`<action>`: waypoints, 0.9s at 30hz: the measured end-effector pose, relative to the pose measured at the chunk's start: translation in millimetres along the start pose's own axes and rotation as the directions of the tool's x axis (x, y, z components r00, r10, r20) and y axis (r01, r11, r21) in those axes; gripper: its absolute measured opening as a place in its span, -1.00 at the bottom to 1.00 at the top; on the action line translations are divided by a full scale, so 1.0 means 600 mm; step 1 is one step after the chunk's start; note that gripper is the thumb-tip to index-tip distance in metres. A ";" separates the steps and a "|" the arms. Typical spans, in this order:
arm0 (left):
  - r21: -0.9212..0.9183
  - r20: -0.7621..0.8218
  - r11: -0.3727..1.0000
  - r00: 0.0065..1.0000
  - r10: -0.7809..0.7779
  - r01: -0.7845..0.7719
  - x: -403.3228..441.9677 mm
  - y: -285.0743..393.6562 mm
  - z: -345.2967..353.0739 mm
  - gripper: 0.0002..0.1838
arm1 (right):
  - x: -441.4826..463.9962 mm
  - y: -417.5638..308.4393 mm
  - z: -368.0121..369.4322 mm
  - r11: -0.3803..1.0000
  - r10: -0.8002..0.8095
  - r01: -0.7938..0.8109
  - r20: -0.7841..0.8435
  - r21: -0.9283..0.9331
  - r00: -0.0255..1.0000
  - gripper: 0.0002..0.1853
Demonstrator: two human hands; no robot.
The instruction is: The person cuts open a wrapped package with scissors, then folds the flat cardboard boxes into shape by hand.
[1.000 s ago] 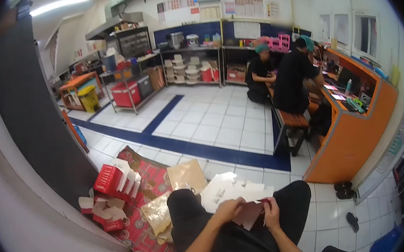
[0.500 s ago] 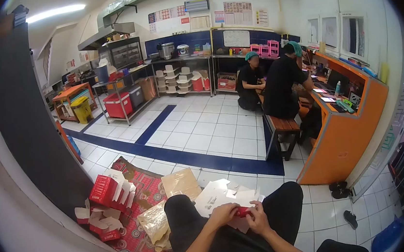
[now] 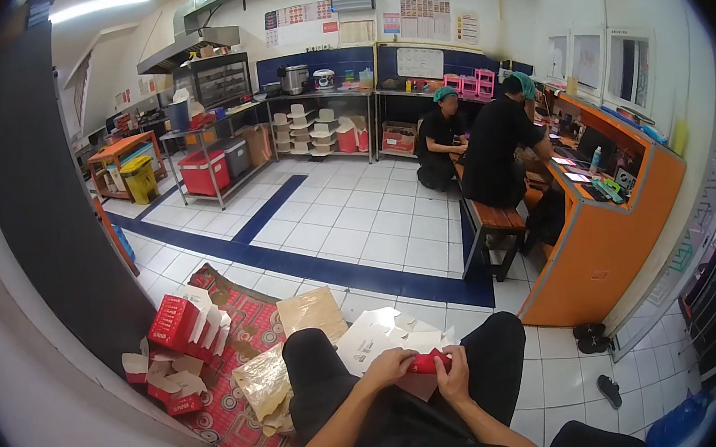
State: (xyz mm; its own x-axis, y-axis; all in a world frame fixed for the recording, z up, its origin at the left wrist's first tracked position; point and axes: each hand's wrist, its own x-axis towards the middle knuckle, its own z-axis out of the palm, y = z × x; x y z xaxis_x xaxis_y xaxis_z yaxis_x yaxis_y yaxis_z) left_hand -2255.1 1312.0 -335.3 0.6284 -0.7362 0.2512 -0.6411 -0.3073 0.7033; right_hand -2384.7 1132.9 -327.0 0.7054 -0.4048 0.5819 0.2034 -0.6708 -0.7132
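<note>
Between my legs, my left hand (image 3: 392,367) and my right hand (image 3: 453,375) hold a red and white card piece (image 3: 424,362) from its two ends, with fingers closed on it. Its red face shows between the hands, and a pale panel hangs below. Flat white card sheets (image 3: 369,336) lie just beyond my hands. To the left, folded red and white boxes (image 3: 176,320) stand stacked on a red patterned mat (image 3: 244,338), with more opened ones (image 3: 171,384) below them. A brown card sheet (image 3: 310,312) and a clear plastic-wrapped pack (image 3: 261,379) lie beside my left leg.
Two people in dark clothes and green head covers, one (image 3: 440,138) low down and one (image 3: 501,141) on a wooden bench (image 3: 495,215), are at the orange counter (image 3: 597,243). Steel shelves (image 3: 320,98) line the back wall. Dark shoes (image 3: 609,391) lie on the right floor.
The card piece between my hands has turned from a broad, hanging panel to a narrow red fold. My hands have come closer together. The camera view has shifted slightly.
</note>
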 end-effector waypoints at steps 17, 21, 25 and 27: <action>-0.098 0.078 0.986 0.989 -0.125 0.132 -0.013 0.019 -0.010 -0.70 | -0.008 0.011 -0.005 0.999 -0.017 0.023 0.152 -0.036 0.988 -0.80; -0.061 0.090 0.994 0.992 -0.083 0.089 -0.015 0.017 -0.007 -0.73 | -0.008 0.020 -0.009 1.000 0.017 -0.018 0.243 0.002 0.970 -0.82; -0.021 0.065 0.998 0.996 -0.060 0.062 -0.013 0.021 -0.004 -0.75 | -0.008 0.015 -0.014 0.997 0.022 -0.043 0.301 0.062 0.953 -0.84; 0.046 0.085 0.999 0.996 -0.002 -0.002 -0.015 0.035 -0.011 -0.74 | -0.011 0.006 -0.014 0.999 -0.040 0.025 0.404 0.043 0.914 -0.86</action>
State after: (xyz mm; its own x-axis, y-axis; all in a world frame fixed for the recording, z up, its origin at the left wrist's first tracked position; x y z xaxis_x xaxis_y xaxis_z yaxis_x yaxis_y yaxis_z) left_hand -2271.4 1316.0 -318.4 0.5902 -0.7839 0.1927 -0.6618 -0.3331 0.6716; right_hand -2394.4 1128.0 -330.2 0.9106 -0.0921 0.4030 0.2502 -0.6532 -0.7147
